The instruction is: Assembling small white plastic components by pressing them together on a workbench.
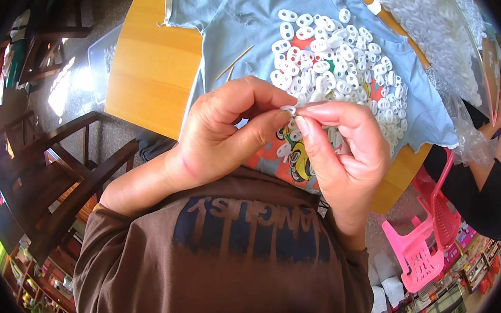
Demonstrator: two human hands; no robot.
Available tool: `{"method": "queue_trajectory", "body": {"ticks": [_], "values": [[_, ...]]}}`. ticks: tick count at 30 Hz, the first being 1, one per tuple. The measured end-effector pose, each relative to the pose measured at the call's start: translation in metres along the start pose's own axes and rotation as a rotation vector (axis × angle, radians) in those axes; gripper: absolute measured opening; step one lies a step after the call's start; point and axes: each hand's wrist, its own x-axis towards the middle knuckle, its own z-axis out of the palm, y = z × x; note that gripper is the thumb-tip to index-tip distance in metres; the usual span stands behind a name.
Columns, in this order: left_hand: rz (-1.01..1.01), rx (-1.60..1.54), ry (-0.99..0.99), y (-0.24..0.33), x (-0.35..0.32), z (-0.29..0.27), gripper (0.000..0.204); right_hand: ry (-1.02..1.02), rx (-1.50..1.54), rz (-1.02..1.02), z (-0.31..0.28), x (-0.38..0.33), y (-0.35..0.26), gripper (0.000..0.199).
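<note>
Above the wooden tabletop point(144, 76), the left hand point(219, 132) and right hand point(341, 143) pinch one small white plastic ring point(288, 110) between their fingertips, just before a pile of white rings point(337, 61) on a light-blue shirt point(240, 28)

We wear a brown short-sleeved shirt point(212, 265) with a dark blue printed patch across the chest, its lettering showing through in the shirt's own brown. The sleeve ends above the left elbow, so our forearms are bare. Our left hand point(225, 132) and right hand point(338, 149) are bare too: no gloves, rings, or watch. Fingernails are short and plain.
</note>
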Motion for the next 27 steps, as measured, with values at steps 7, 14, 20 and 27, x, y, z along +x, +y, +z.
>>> {"method": "queue_trajectory", "body": {"ticks": [7,14,20,27], "values": [[0.062,-0.03,-0.013,-0.005,0.0008,0.0055,0.017,-0.027,0.074,0.059,-0.0011,0.0012,0.0037,0.014],[-0.017,-0.195,0.003,-0.0045,-0.0026,0.0079,0.016,-0.002,0.209,0.146,-0.0004,-0.0007,-0.0009,0.012],[-0.075,-0.311,0.044,-0.004,-0.0037,0.0094,0.018,-0.018,0.221,0.126,-0.0016,-0.0014,-0.0002,0.012],[-0.102,-0.309,0.033,-0.0042,-0.0042,0.0078,0.017,-0.018,0.278,0.176,-0.0031,-0.0053,-0.0021,0.01]]}}
